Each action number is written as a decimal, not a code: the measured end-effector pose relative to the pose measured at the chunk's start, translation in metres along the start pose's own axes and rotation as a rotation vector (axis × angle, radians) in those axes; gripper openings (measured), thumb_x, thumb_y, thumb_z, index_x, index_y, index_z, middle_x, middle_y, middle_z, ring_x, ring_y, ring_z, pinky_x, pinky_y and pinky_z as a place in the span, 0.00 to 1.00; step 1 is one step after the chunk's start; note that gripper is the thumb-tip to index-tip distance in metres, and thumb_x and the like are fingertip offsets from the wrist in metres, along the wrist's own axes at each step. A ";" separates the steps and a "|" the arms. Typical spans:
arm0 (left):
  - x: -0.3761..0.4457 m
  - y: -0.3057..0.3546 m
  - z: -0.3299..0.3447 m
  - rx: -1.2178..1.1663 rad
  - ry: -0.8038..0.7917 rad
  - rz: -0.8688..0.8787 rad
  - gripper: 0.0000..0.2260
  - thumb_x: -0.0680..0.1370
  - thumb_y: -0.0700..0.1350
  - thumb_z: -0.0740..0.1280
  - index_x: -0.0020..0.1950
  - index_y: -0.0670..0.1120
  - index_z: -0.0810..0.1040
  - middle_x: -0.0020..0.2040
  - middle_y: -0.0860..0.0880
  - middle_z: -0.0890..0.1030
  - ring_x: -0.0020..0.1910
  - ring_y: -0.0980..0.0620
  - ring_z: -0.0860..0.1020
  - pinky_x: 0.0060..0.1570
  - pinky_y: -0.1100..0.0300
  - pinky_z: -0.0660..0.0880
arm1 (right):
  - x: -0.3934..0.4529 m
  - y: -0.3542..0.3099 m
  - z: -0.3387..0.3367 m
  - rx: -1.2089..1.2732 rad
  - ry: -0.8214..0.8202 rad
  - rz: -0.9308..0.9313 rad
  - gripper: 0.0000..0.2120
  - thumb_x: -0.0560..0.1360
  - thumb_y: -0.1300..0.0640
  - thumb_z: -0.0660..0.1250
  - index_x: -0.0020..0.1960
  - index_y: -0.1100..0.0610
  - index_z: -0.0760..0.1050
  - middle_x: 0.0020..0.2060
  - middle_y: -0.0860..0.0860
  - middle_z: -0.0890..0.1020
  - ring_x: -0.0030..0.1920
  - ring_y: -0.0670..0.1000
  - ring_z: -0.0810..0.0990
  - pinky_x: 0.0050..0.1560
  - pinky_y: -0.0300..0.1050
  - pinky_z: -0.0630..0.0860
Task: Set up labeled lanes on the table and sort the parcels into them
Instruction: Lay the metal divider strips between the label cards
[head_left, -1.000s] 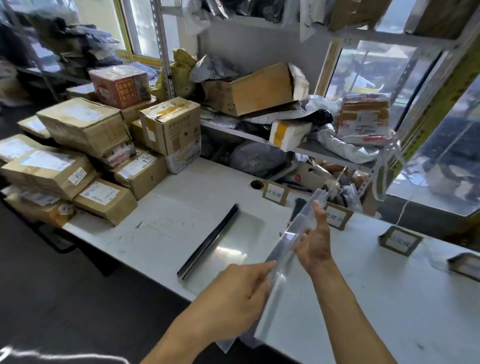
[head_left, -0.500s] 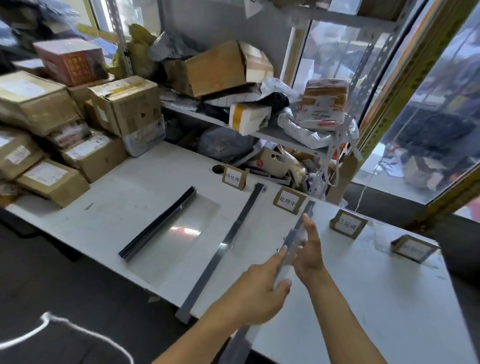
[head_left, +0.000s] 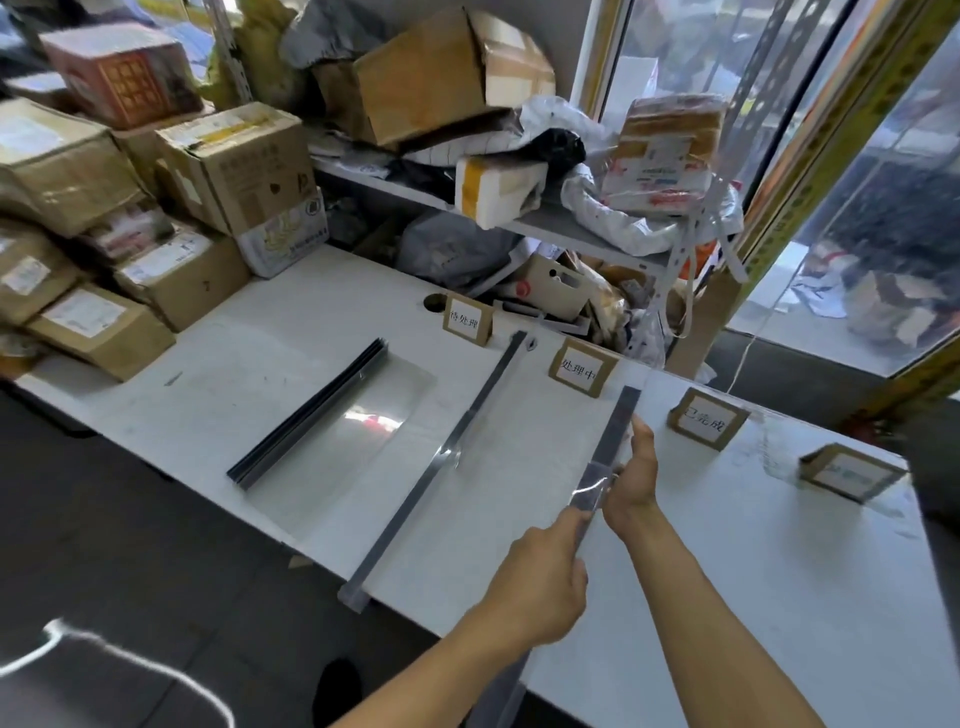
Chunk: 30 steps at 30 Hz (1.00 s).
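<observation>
Both hands hold a long clear divider strip with a dark edge (head_left: 613, 431) that runs from the table's front edge toward the label cards. My left hand (head_left: 540, 582) grips its near end. My right hand (head_left: 631, 475) holds it further up, thumb along its side. Another divider strip (head_left: 441, 462) lies flat to the left. A stack of divider strips (head_left: 311, 415) lies further left. Cardboard label cards stand along the far edge: one (head_left: 467, 319), a second (head_left: 579, 370), a third (head_left: 705, 420). Parcels (head_left: 145, 280) are piled at the table's left end.
A fourth label card (head_left: 847, 474) stands at the right. The white table (head_left: 779, 571) has a cable hole (head_left: 435, 301) near the back. Behind it, a metal shelf (head_left: 545, 228) holds boxes and bags. Glass panels are on the right; dark floor lies in front.
The view has shifted right and closer to the table. The strip in my hands has come down to lie between the second and third label cards, and my left hand now grips its near end.
</observation>
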<state>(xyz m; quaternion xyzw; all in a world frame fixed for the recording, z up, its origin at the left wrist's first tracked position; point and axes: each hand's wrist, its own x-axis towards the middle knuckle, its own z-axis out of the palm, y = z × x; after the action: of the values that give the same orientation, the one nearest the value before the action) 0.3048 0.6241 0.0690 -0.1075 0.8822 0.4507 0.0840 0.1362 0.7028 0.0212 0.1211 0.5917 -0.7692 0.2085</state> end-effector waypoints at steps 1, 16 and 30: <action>0.004 -0.004 0.006 0.013 0.014 -0.012 0.15 0.83 0.43 0.60 0.70 0.50 0.67 0.50 0.45 0.80 0.43 0.50 0.77 0.44 0.57 0.75 | 0.004 0.003 -0.003 -0.048 0.017 0.025 0.34 0.72 0.29 0.68 0.66 0.54 0.78 0.61 0.55 0.84 0.62 0.59 0.82 0.63 0.57 0.78; 0.021 -0.025 0.052 0.099 -0.166 -0.109 0.24 0.84 0.45 0.61 0.79 0.54 0.60 0.67 0.43 0.78 0.63 0.43 0.78 0.63 0.51 0.76 | 0.004 0.006 -0.022 -0.676 0.231 0.201 0.27 0.86 0.52 0.56 0.83 0.51 0.53 0.76 0.59 0.69 0.68 0.67 0.74 0.52 0.63 0.82; -0.003 -0.023 0.048 0.023 -0.245 -0.179 0.31 0.85 0.40 0.57 0.83 0.59 0.47 0.62 0.43 0.79 0.53 0.45 0.79 0.60 0.53 0.76 | 0.039 -0.024 -0.023 -1.082 0.169 0.166 0.05 0.82 0.67 0.57 0.49 0.61 0.70 0.46 0.62 0.79 0.38 0.64 0.86 0.46 0.58 0.86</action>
<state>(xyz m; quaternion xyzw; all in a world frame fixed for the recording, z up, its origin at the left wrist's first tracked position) 0.3157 0.6505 0.0243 -0.1289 0.8574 0.4410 0.2319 0.0892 0.7234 0.0186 0.1043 0.9056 -0.3243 0.2528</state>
